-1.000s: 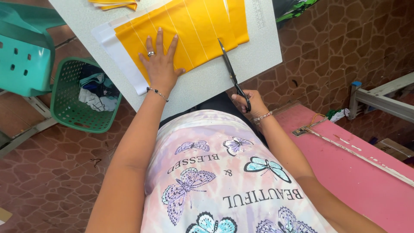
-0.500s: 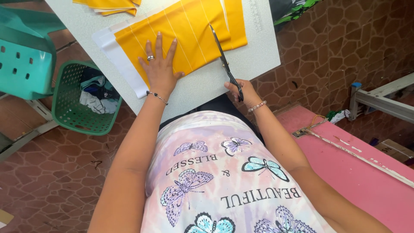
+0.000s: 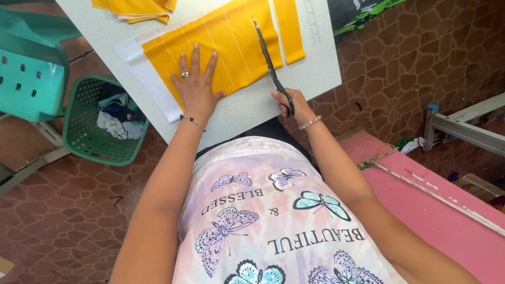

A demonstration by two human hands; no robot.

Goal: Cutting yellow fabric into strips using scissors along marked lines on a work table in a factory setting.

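A yellow fabric sheet [image 3: 226, 44] marked with white lines lies on a white board [image 3: 315, 63]. My left hand [image 3: 195, 87] presses flat on the fabric, fingers spread, with a ring and a bead bracelet. My right hand [image 3: 292, 105] grips black scissors [image 3: 271, 63] by the handles. The blades reach up into the fabric along its right side. A narrow cut yellow strip [image 3: 292, 29] lies just right of the blades. White paper [image 3: 144, 73] shows under the fabric's left edge.
More yellow pieces [image 3: 134, 9] lie at the board's top left. A green basket [image 3: 100, 126] of cloth scraps and a teal plastic chair [image 3: 29, 68] stand to the left on the brick floor. A pink bench [image 3: 436, 210] is at the right.
My right hand has pushed the scissors forward along the fabric, the blades now deeper into it. My left hand stays pressed on the fabric.
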